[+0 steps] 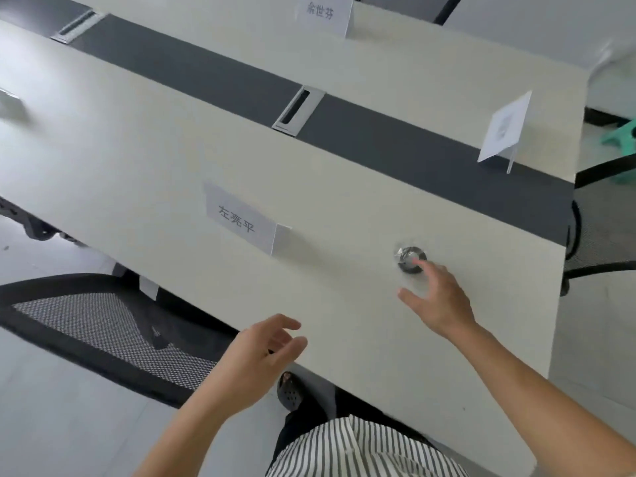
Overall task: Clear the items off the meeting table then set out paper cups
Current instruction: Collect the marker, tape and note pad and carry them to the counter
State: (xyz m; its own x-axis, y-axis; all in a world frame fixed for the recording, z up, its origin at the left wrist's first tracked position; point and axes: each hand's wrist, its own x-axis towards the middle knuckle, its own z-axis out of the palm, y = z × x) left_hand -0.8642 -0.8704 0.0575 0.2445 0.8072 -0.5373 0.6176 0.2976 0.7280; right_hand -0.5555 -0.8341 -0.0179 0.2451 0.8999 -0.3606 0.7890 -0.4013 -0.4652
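Note:
A long white meeting table [137,139] with a dark centre strip fills the view. A small round shiny metal object [407,258], blurred, sits on the near right part of the table. My right hand [438,297] is open with fingers spread, and its fingertips reach the object's near edge. My left hand [265,349] hovers open at the table's near edge, holding nothing. A folded white name card [241,220] stands left of the metal object. Another name card [325,13] stands at the far side and a third [504,127] near the right end.
A black mesh office chair [103,328] stands at the near left, below the table edge. Two metal cable grommets [297,110] [77,25] sit in the dark strip. More chairs [605,235] and a green stool [619,136] are beyond the right end.

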